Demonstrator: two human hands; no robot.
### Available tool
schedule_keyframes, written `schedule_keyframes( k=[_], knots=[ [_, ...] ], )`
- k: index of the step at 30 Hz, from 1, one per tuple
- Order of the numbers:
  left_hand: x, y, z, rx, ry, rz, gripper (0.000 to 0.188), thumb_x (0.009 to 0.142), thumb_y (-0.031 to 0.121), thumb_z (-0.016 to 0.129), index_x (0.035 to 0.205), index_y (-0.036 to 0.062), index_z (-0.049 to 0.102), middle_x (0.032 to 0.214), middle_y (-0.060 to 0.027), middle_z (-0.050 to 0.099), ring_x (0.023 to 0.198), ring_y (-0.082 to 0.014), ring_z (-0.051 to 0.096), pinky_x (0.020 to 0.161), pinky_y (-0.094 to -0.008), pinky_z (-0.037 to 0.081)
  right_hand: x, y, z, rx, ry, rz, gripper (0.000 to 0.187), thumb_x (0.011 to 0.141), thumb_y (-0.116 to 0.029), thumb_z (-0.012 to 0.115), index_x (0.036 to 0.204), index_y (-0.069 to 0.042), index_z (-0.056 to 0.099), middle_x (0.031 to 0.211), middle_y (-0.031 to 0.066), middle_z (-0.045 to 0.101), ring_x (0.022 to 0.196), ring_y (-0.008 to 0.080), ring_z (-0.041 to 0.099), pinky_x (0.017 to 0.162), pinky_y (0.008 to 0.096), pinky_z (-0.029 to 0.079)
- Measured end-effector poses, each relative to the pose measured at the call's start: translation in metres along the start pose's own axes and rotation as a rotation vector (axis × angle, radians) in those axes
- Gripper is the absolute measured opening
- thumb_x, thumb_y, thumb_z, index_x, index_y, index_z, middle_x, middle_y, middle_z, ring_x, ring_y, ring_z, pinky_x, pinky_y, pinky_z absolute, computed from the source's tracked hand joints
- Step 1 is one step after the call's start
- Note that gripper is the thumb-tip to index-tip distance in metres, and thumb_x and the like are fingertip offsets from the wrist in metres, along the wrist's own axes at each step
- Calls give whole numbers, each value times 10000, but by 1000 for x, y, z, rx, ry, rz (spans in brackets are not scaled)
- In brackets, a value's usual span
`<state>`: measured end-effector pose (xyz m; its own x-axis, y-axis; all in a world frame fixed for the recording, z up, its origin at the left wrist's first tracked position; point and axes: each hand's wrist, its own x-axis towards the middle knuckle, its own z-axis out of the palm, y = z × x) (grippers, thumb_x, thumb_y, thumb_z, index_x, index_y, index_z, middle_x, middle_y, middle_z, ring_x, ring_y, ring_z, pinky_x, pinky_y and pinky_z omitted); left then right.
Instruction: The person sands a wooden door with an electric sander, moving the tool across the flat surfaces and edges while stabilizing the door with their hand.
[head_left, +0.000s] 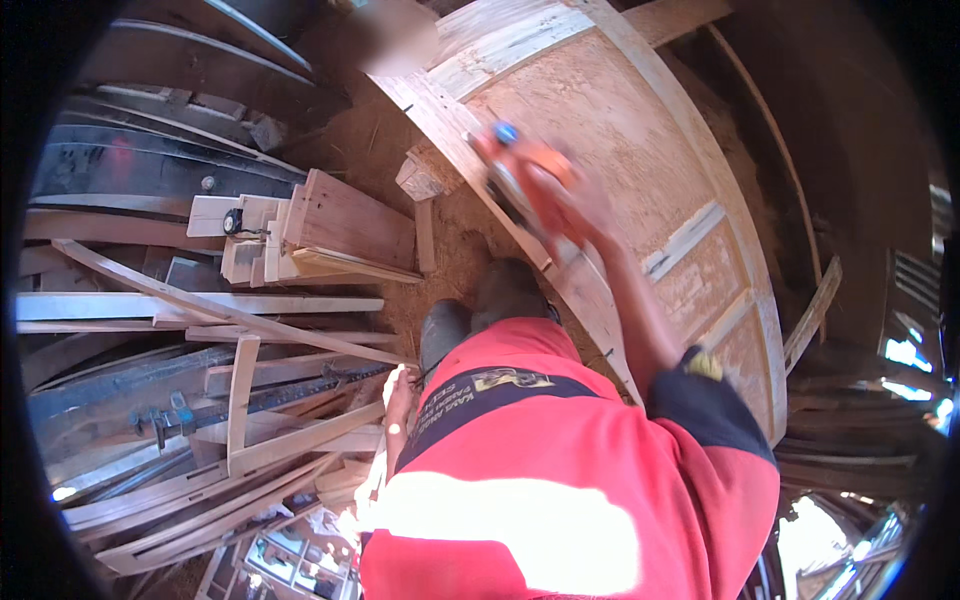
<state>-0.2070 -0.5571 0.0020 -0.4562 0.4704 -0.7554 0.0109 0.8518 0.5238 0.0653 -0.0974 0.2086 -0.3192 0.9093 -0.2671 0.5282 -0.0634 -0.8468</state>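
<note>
A panelled wooden door (690,120) lies at the right, with wood dust over its panels. My right hand (585,205) is closed around an orange plane (540,190) with a blue front knob (505,132). The plane rests over the door's near-left edge strip (440,115), and both tool and hand are smeared by motion. My left hand (400,388) hangs low by my side, next to my red shirt (560,440) and away from the door. Its fingers are too small and unclear to make out.
Left of my legs stands a stack of wooden boards (350,220) with a black tape measure (233,220) on a pale piece. Long timber strips (200,305) crowd the left side, near a blue bar clamp (175,415). Sawdust covers the floor (375,130).
</note>
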Motion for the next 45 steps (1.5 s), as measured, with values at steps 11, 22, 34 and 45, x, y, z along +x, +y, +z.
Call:
schedule_keyframes(
  k=[11,22,34,45],
  knots=[
    [37,155,48,798,-183,953,367,1019,301,504,983,-30,659,988,-266,652,966,-430,615,855,-499,483,-518,104,-17,610,1291,748,238,925,-280,728,893,-62,638,589,-6,528,443,94,508,392,261,394],
    [-54,253,333,930,-347,1705,633,976,476,540,1453,66,458,1507,-184,449,1422,-373,378,1148,-499,330,-780,95,156,976,2221,924,281,942,-307,683,1031,-48,625,628,25,484,464,124,460,388,281,386],
    [-110,155,428,1410,-129,1192,933,967,634,423,1564,-28,148,1657,-204,112,1530,-384,116,1190,-595,200,-994,161,221,906,2314,1214,364,905,-369,724,1056,-47,648,694,13,505,500,115,461,405,276,376],
    [-292,-4,537,1322,-334,1719,772,992,537,465,1543,27,288,1620,-215,242,1510,-395,193,1172,-619,215,-1089,211,151,941,2471,1063,329,919,-337,721,1043,-38,661,659,18,547,448,121,483,395,269,396]
  ],
)
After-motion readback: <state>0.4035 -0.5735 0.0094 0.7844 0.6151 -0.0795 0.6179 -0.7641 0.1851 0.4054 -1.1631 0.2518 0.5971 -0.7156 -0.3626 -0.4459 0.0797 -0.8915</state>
